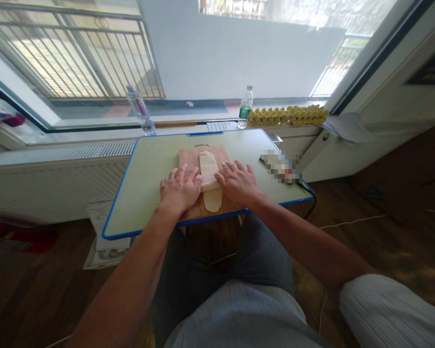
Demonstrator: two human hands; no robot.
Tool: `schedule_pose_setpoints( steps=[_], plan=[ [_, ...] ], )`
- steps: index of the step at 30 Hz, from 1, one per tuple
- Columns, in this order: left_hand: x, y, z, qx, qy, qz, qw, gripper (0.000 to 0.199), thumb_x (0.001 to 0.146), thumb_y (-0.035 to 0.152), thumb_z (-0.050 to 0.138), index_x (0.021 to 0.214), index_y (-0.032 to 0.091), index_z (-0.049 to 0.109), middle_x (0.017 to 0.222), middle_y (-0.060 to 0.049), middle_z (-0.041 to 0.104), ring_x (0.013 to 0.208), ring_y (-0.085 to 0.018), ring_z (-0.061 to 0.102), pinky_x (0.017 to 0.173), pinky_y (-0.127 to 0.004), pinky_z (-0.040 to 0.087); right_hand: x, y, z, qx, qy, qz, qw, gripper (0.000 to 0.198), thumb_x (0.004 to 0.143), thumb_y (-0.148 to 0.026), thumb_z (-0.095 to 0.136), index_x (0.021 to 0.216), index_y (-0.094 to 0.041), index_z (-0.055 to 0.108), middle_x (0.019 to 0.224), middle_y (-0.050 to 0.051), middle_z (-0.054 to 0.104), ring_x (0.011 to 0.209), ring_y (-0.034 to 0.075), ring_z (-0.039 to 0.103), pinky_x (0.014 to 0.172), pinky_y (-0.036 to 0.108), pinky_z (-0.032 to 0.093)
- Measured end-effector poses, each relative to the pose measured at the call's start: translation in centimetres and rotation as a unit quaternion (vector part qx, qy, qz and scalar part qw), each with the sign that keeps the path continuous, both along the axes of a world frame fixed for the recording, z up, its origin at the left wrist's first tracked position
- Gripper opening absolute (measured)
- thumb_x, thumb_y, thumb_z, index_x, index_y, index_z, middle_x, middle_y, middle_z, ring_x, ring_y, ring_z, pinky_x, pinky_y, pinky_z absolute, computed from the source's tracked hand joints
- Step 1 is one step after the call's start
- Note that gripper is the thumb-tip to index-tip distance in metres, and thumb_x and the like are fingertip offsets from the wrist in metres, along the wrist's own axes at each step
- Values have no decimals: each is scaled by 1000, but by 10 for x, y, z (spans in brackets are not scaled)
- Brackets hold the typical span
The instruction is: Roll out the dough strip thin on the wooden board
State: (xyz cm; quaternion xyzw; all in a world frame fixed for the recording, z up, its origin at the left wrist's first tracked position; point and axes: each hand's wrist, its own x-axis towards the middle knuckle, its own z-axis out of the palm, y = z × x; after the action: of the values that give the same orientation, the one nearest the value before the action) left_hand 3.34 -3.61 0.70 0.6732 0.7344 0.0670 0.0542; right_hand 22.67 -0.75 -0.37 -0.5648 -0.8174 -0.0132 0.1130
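Resting palms down and apart, the left hand (pixel 181 187) and right hand (pixel 238 182) flank a pale strip of dough (pixel 208 166) on a light-brown wooden board (pixel 188 156); whether their hidden undersides clamp the pale crosswise band (pixel 210 186) between them cannot be told. Pixelation obscures an object (pixel 282 166) on the blue-edged, pale-green table (pixel 139 188); a grey shirt (pixel 235 316) is cut off below.

Single head-worn camera, facing forward and down from above the wearer's shirt (pixel 239 314), which fills bottom centre. Wide view, fairly near: left hand (pixel 181 187) and right hand (pixel 238 181) land around mid-frame over a table (pixel 145 169) seen from its near side. Window (pixel 246 58) spans top; floor (pixel 39 290) shows both sides.
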Motion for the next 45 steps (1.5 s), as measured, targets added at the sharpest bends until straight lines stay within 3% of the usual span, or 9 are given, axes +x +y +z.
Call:
schedule_pose_setpoints(
  steps=[12, 18, 24, 31, 41, 45],
  plan=[
    [13, -43, 0, 45, 31, -25, 998, 67, 108, 53, 24, 163, 24, 50, 174, -8, 41, 160, -36, 38, 125, -62, 39, 14, -35, -11, 2, 39, 6, 999, 66, 114, -54, 28, 164, -14, 46, 170, 15, 47, 158, 32, 38, 129, 56, 28],
    [-1, 2, 3, -19, -2, -1, 1000, 69, 107, 56, 23, 166, 30, 46, 179, -8, 33, 163, -36, 32, 129, -68, 29, 1, 2, -3, 12, 29, 3, 1000, 60, 114, -55, 30, 158, -21, 54, 168, 10, 51, 157, 38, 38, 126, 70, 27],
    [-9, 37, 2, -38, -9, 7, 999, 74, 104, 63, 22, 168, 32, 41, 181, -9, 27, 165, -37, 28, 130, -71, 23, -6, 30, -4, 8, 5, 16, 1000, 49, 114, -47, 30, 147, -28, 61, 158, 9, 61, 143, 36, 51, 120, 68, 37],
    [-2, 11, 1, -16, 9, -7, 1000, 69, 106, 58, 19, 164, 33, 48, 178, -7, 34, 163, -36, 32, 129, -69, 26, 1, 6, -4, 21, 9, 18, 1000, 50, 115, -50, 28, 135, -24, 66, 154, 11, 63, 148, 35, 46, 122, 64, 33],
    [14, -41, -1, 39, 19, -29, 999, 66, 109, 52, 24, 163, 26, 49, 174, -8, 42, 161, -33, 37, 125, -65, 37, 14, -40, -15, 14, 44, -3, 999, 64, 115, -52, 29, 164, -15, 46, 171, 14, 45, 159, 32, 37, 129, 57, 26],
    [14, -38, 0, 33, 16, -29, 999, 65, 108, 53, 25, 163, 28, 50, 175, -8, 40, 162, -34, 35, 125, -69, 36, 15, -39, -13, 6, 41, -1, 999, 61, 115, -52, 30, 162, -18, 49, 170, 14, 47, 160, 32, 37, 130, 61, 24]
  ],
)
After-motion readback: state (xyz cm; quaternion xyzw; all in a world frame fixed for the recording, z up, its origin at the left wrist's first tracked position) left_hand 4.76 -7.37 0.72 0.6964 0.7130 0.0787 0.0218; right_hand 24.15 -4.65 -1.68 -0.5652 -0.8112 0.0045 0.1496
